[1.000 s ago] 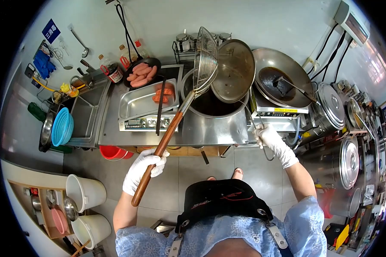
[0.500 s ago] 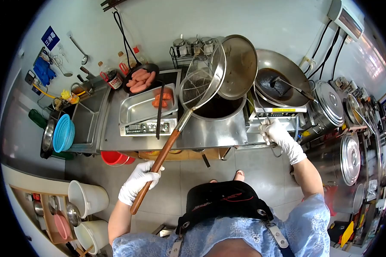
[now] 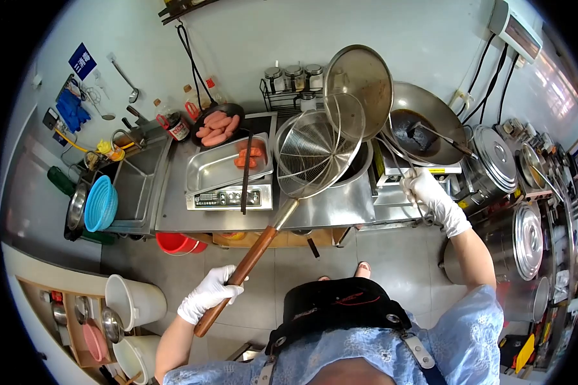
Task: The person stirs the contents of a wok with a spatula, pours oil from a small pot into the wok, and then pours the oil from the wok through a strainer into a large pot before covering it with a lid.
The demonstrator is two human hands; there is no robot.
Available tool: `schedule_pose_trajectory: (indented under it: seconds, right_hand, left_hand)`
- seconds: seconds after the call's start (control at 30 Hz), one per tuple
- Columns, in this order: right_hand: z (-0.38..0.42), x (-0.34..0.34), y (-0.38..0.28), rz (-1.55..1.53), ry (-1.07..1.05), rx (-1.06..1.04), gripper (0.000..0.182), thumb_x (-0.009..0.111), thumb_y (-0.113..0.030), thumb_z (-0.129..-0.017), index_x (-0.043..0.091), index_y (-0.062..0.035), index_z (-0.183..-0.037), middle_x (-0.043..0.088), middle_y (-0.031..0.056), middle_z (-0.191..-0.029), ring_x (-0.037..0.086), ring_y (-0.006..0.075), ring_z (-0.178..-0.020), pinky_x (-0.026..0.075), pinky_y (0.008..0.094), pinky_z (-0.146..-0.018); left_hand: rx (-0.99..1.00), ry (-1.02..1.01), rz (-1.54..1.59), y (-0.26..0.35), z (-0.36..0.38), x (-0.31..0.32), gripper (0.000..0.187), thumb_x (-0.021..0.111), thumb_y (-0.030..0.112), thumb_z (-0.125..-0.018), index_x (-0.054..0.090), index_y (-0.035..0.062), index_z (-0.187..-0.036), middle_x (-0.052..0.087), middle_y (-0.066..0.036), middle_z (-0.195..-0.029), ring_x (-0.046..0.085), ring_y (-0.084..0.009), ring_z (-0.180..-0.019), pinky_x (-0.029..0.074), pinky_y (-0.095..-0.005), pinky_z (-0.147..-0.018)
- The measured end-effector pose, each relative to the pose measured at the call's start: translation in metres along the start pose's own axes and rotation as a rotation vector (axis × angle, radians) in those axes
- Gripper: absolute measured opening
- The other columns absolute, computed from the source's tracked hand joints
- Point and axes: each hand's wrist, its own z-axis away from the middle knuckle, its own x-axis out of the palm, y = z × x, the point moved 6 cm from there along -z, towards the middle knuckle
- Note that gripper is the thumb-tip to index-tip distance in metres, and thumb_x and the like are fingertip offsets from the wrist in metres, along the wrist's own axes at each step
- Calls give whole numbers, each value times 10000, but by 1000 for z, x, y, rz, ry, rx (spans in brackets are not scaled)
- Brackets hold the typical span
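Note:
My left hand (image 3: 210, 295), in a white glove, is closed round the wooden handle of a wire strainer (image 3: 321, 151). The strainer's round basket faces me above a steel pot (image 3: 361, 200) and hides much of its opening. My right hand (image 3: 427, 192), also gloved, is closed on the double-wire metal handle of a round skimmer (image 3: 358, 80). That skimmer stands raised behind the strainer, its rim overlapping the strainer's far side. Whether its face is fine mesh or solid is hard to make out. Right of it, a wok (image 3: 424, 102) contains dark liquid and a ladle (image 3: 443, 136).
Left of the pot, a steel tray (image 3: 202, 172) with red sausages and chopsticks (image 3: 246, 179) rests on an induction cooker (image 3: 231, 197). Behind is a black pan of sausages (image 3: 217, 128). A sink (image 3: 138, 183) and blue basket (image 3: 101, 204) stand left; lidded pots (image 3: 494, 160) stand right.
The strainer has turned from nearly edge-on to face me, its basket lower over the pot. The round skimmer has risen slightly against the background. My view has shifted a little.

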Motion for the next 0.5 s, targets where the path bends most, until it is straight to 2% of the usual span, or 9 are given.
schedule_pose_trajectory:
  seconds: [0.07,0.27,0.43,0.5]
  right_hand:
    - [-2,0,-3,20,-7,-3,72,489,20,-805,474,22,-735,471,57,-515,433,124,-358,359,250,-327]
    - [-16,-6,0,30,23,-30,36,485,4,-817,453,18,-807,491,72,-547,437,135,-354,381,271,-312]
    - [-18,-12,-11,47,17,-75,100,456,14,-805,471,18,-706,472,64,-510,437,130,-349,375,256,-316]
    - [-20,-18,-13,51,44,-76,85,453,16,-804,472,19,-721,473,62,-509,437,131,-348,373,257,-314]
  left_hand:
    - [-10,-1,-15,-1,3,-1,211,600,21,-769,551,-7,-972,516,-4,-652,489,-70,-508,414,-227,-485]
    - [-20,-33,-154,-4,-2,-5,206,596,16,-783,547,-14,-980,532,-9,-661,501,-74,-516,420,-233,-492]
    - [-39,-42,-225,1,-4,-8,139,622,31,-784,529,9,-886,522,-6,-624,501,-73,-517,419,-230,-500]
    - [-39,-45,-221,5,-4,-10,134,625,33,-783,521,14,-865,520,-6,-616,501,-73,-517,418,-231,-500]
